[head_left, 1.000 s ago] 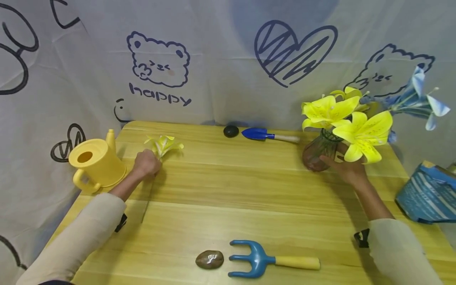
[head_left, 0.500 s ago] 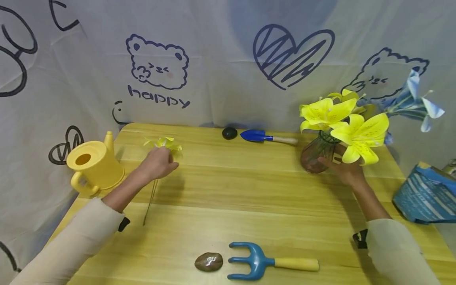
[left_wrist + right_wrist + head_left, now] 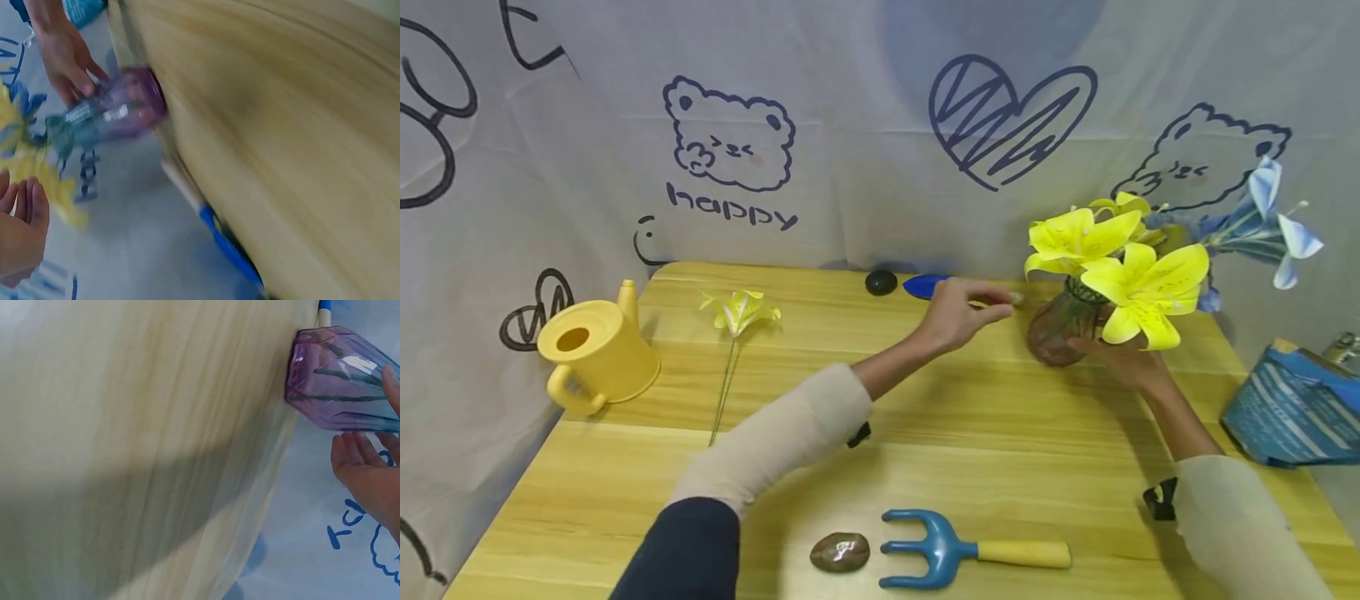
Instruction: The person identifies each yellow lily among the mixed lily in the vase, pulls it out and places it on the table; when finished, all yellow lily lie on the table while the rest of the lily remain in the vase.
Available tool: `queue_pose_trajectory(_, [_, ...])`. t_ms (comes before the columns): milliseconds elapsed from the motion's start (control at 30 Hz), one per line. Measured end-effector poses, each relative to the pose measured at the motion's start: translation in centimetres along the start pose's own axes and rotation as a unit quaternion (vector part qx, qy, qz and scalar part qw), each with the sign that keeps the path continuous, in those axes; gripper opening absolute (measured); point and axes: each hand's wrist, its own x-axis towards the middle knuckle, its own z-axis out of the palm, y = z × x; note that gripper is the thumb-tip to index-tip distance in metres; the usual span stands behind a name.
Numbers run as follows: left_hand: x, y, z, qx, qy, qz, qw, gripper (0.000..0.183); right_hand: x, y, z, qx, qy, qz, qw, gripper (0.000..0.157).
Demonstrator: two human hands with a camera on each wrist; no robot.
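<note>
Right hand [image 3: 1123, 358] is holding the vase [image 3: 1054, 333] between thumb and fingers, near the left hand [image 3: 957, 315], whose fingers are hanging empty, thumb parted; probably glass, slick and breakable, best gripped round the body.

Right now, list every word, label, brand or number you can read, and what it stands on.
"happy": on the pale backdrop, below a bear drawing.
Blurred letters, left wrist view: backdrop, too smeared to read surely.
Partial letters, right wrist view: backdrop, no whole word readable.
Blue bag: pale markings, too blurred to read.
</note>
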Motion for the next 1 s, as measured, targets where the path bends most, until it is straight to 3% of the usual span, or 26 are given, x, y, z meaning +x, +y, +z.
queue_pose_trajectory(33, [0.7,0.1,1.3,-0.015,0.014,-0.013,0.9997,0.017,0.2,0.0,0.0,-0.055,0.047,-0.026,0.997,0.036])
queue_pose_trajectory(67, [1.4,0.3,2.5,-0.027,0.029,-0.025,0.9989,0.017,0.3,-0.2,0.1,-0.077,0.094,-0.049,0.991,0.032])
queue_pose_trajectory(100, [2.0,0.4,3.7,-0.038,0.046,-0.039,0.9975,0.017,0.5,-0.3,0.1,-0.080,0.108,-0.090,0.987,0.032])
queue_pose_trajectory(233, [3.9,0.9,7.5,-0.089,0.117,-0.096,0.9845,0.019,0.2,-1.0,0.1,-0.055,0.109,-0.140,0.983,0.029])
queue_pose_trajectory(367, [5.2,1.4,9.7,-0.107,0.179,-0.129,0.9695,0.019,0.1,-1.5,0.0,-0.040,0.077,-0.148,0.985,0.025])
queue_pose_trajectory(533, [5.9,1.1,10.8,-0.082,0.221,-0.121,0.9642,0.015,0.3,-1.6,0.1,-0.051,0.071,-0.153,0.984,0.024])
queue_pose_trajectory(800, [5.8,1.4,11.7,-0.065,0.235,-0.115,0.9631,0.010,-0.4,-1.6,0.4,-0.090,0.078,-0.094,0.988,0.022])
queue_pose_trajectory(1000, [6.2,1.4,11.8,-0.013,0.242,-0.118,0.9629,0.009,-0.2,-1.5,0.3,-0.067,0.097,-0.099,0.988,0.027])
